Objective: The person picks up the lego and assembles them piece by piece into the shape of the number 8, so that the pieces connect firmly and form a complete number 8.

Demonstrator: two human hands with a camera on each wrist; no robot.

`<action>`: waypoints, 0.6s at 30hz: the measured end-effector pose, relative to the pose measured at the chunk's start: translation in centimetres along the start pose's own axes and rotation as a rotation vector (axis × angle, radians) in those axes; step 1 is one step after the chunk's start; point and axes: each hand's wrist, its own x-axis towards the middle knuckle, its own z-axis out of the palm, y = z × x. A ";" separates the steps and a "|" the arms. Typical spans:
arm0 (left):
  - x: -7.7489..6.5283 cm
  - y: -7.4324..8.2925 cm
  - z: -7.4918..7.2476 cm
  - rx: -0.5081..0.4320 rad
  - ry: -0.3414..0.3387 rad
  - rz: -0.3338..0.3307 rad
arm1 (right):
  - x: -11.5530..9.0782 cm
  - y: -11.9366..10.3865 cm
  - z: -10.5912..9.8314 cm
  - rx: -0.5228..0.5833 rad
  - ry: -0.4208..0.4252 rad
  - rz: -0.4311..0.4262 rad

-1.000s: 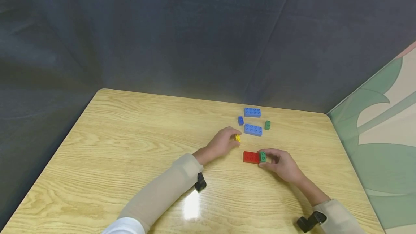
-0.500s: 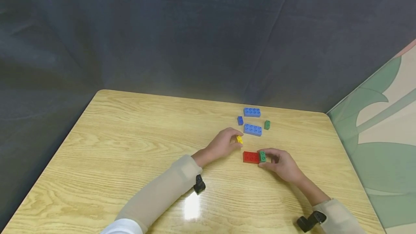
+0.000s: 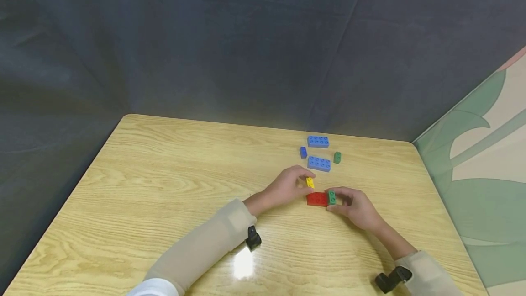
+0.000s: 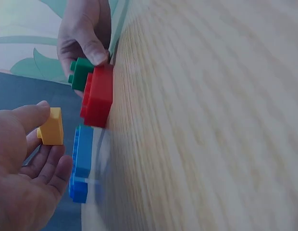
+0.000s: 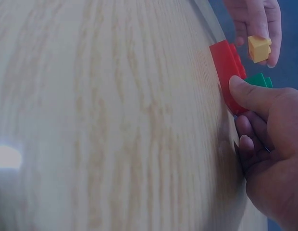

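My left hand (image 3: 287, 186) pinches a small yellow toy brick (image 3: 310, 182) between thumb and fingers, held above the table just behind the left end of a red brick. That long red brick (image 3: 317, 199) lies flat on the table, studs up. A small green brick (image 3: 331, 197) sits on its right end, as the left wrist view also shows. My right hand (image 3: 356, 207) grips the red brick at that end, its thumb (image 5: 245, 91) against the near side. In the right wrist view the yellow brick (image 5: 259, 49) is raised clear of the red one.
Farther back stand two long blue bricks (image 3: 318, 163), a small dark blue brick (image 3: 303, 152) and another small green brick (image 3: 337, 157). Behind the wooden table (image 3: 172, 163) hangs a dark curtain (image 3: 230, 49). A patterned panel (image 3: 489, 168) borders the right side.
The left hand has carried the yellow brick rightward and nearer, from left of the blue bricks to beside the red brick. The right hand stays in place on the red brick.
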 end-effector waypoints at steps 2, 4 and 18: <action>-0.2 0.3 0.2 0.002 -0.015 0.001 | 0.0 0.0 0.0 0.001 0.001 -0.005; -0.3 0.5 0.5 0.001 -0.030 0.000 | 0.0 0.0 0.0 0.001 0.001 -0.010; -0.7 0.8 1.5 0.076 -0.076 0.035 | 0.0 0.1 0.0 -0.010 0.003 -0.029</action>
